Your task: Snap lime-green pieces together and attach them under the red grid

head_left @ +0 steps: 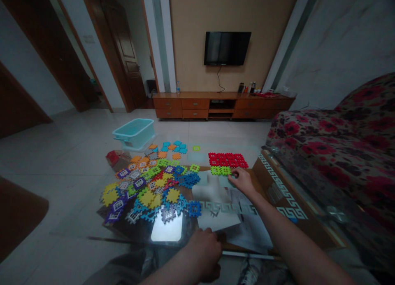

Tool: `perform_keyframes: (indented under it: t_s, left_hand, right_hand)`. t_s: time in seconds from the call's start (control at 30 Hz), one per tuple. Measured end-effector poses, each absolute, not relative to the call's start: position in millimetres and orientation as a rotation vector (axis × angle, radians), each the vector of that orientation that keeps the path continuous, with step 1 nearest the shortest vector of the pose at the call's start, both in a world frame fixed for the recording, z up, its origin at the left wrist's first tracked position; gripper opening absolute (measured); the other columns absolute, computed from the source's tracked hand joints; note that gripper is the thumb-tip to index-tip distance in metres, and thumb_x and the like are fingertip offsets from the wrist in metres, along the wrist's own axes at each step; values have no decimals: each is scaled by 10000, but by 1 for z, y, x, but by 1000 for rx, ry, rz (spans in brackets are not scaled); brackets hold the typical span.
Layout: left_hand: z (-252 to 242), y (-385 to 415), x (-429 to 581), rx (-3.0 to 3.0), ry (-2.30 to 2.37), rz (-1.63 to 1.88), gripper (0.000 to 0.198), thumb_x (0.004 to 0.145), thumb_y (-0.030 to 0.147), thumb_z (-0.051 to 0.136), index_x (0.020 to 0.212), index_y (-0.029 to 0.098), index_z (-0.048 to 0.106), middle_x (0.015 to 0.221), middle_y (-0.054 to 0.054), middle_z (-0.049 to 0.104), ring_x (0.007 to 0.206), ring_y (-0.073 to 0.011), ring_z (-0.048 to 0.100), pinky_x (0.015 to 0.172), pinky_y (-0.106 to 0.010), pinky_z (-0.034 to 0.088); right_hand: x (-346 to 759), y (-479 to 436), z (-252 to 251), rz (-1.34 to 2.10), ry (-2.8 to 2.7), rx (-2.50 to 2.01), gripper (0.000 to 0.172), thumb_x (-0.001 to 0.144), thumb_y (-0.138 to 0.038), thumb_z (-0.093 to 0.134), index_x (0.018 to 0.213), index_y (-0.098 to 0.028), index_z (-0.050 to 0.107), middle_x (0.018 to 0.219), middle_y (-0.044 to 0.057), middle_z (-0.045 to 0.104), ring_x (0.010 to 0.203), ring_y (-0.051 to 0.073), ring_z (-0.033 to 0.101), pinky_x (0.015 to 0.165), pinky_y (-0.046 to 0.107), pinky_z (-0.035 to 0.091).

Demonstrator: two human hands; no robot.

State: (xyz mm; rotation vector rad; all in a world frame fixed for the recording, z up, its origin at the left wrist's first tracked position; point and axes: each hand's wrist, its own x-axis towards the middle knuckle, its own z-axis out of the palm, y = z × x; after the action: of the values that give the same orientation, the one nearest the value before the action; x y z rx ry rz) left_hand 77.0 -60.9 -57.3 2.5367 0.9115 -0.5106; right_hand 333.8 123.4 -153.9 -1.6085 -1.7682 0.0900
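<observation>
A glass-topped table (pixel 216 239) holds a large heap of interlocking plastic puzzle pieces (pixel 148 190) in yellow, purple, blue, green, orange and grey. My right hand (pixel 242 182) reaches across the glass, its fingertips at the right end of a short strip of joined green puzzle pieces (pixel 220 170). Just beyond that strip lies a flat red sheet of joined puzzle pieces (pixel 228 160). My left hand (pixel 203 252) rests curled at the near edge of the table, and its fingers are hidden from this angle. Papers (pixel 247 223) lie under my right forearm.
On the floor beyond the table are blue and orange pieces (pixel 174 148), a small green piece (pixel 196 148), a teal plastic bin (pixel 134 133) and a cardboard box (pixel 117 159). A floral sofa (pixel 333 149) stands on the right, and a long wooden cabinet (pixel 222 106) stands at the far wall.
</observation>
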Motion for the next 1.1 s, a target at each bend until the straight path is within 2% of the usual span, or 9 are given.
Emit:
perform_keyframes:
  t_s: [1.1]
  left_hand:
    - [-55, -61, 78, 2532, 925, -527, 370, 818, 390, 595, 1038, 122, 725, 1008, -206, 716, 1012, -370, 649, 822, -499, 563]
  right_hand:
    - [334, 122, -154, 113, -1782, -1634, 246, 731, -393, 559, 762, -173, 665, 738, 53, 670, 676, 187, 602, 674, 281, 440]
